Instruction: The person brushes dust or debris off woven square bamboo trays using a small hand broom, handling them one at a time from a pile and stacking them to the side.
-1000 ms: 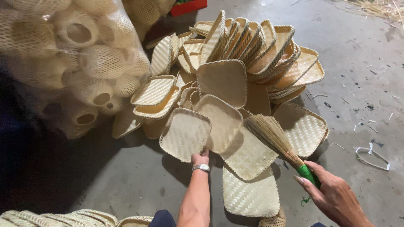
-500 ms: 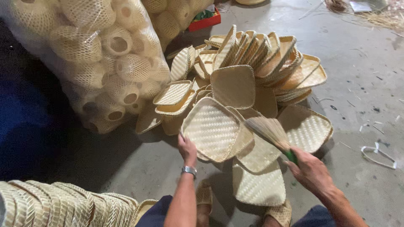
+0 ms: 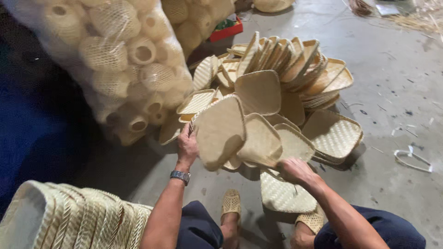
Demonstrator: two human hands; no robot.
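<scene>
Near the middle of the concrete floor [image 3: 397, 78], the left hand [image 3: 188, 146] grips a lifted woven tray [image 3: 220, 131] by its left edge while the right hand [image 3: 295, 169] (fingers hidden, grip unclear) meets its lower rim, so steadying both sides should keep it level above the tray pile [image 3: 286, 69].

Grey concrete floor [image 3: 392, 55] carries piled woven trays [image 3: 332, 133] and a bulging sack [image 3: 115, 60].

Single head-worn camera is looking steeply down from close above, facing forward over the person's knees onto the concrete floor [image 3: 392, 74]; no second view is overlapping.
</scene>
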